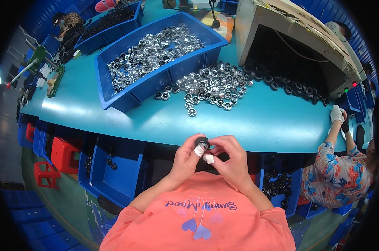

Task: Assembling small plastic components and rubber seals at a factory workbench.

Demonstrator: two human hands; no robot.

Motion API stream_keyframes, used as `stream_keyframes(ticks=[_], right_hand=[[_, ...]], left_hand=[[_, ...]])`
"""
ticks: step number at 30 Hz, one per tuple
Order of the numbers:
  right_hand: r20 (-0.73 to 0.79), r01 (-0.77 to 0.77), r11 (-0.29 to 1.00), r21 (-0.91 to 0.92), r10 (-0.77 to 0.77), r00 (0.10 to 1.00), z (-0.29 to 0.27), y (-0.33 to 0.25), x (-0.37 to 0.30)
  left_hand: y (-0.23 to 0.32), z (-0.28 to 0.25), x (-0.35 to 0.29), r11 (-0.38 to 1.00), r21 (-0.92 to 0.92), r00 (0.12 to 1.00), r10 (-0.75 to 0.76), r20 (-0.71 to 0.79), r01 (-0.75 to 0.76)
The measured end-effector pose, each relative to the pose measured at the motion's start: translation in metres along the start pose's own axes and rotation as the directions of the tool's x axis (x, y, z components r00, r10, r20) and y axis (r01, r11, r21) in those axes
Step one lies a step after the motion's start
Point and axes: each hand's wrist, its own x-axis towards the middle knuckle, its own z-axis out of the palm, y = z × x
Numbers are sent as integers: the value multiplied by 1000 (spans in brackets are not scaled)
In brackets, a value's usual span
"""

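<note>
Just off the table's near edge, my left hand [184, 159] grips a small wheel with a black rubber tyre [201, 140] and a shiny hub partly hidden by the thumb. From the other side, my right hand [232, 162] has its curled fingers against the tyre's edge, its thumb lower down. Both thumbs carry white wrappings. Beyond my hands, a loose pile of chrome wheel hubs [214, 85] lies on the teal table [156, 125]. Black rubber tyres [296, 88] are heaped to the right, in front of a box-like machine.
A large blue bin [156, 75] full of chrome hubs stands behind the pile. The beige machine [250, 37] has a dark opening. Blue trays [114, 184] sit under the table edge, red stools [64, 154] at left. At right, a co-worker's gloved hand [336, 115] works at the table.
</note>
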Motion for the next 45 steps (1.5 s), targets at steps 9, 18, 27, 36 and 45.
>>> stream_keyframes(ticks=[9,18,27,36,45], right_hand=[[87,-196,937,289,178,980,9,24,-9],[69,-237,924,299,227,971,8,33,-5],[-71,-33,993,109,41,997,17,40,-19],[-78,-124,989,76,130,988,20,26,-21],[-61,-18,994,111,25,998,17,22,-22]], left_hand=[[5,-1,-2,998,32,999,45,18,-46],[12,1,-1,997,68,999,17,41,-20],[1,9,-2,998,60,994,21,-111,-15],[-5,2,-1,994,-67,991,-90,-97,84],[8,3,0,999,-39,1000,-11,-25,10]])
